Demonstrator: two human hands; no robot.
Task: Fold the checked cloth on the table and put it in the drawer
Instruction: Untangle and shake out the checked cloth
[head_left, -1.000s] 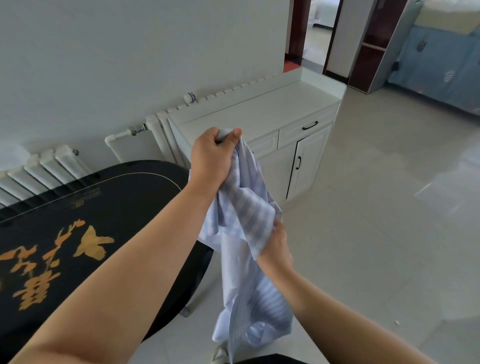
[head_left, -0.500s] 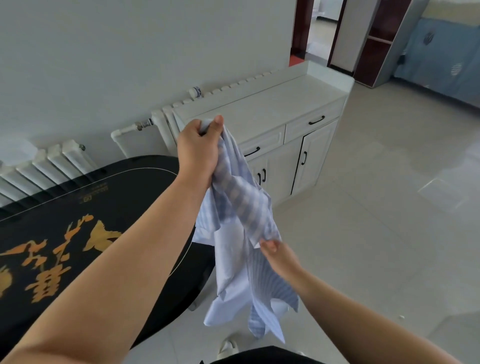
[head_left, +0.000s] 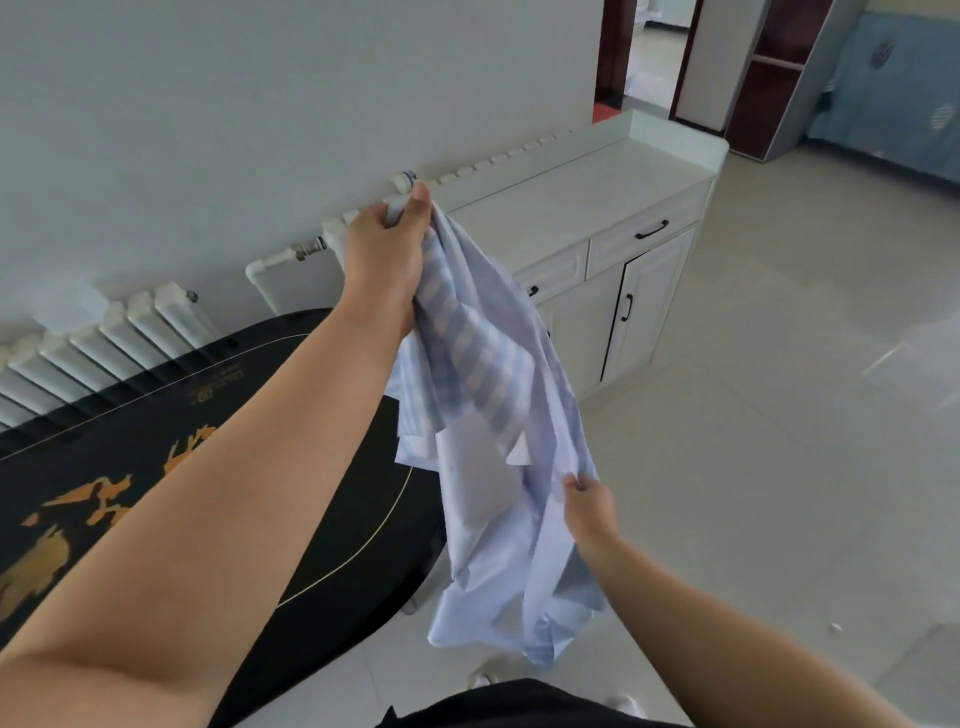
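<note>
Hanging cloth (head_left: 483, 395) below left grip (head_left: 387, 254)

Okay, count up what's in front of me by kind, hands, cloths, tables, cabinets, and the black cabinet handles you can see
Hands: 2, left hand and right hand, both gripping the cloth
Checked cloth: 1
Black table: 1
White cabinet: 1
Black cabinet handles in view: 3, e.g. drawer handle
Total: 8

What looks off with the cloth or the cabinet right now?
Nothing damaged or spilled. The blue-and-white checked cloth hangs bunched and unfolded in the air beside the black table, gripped by the left hand at top and pinched lower by the right hand. The white cabinet's drawers look closed.
</note>
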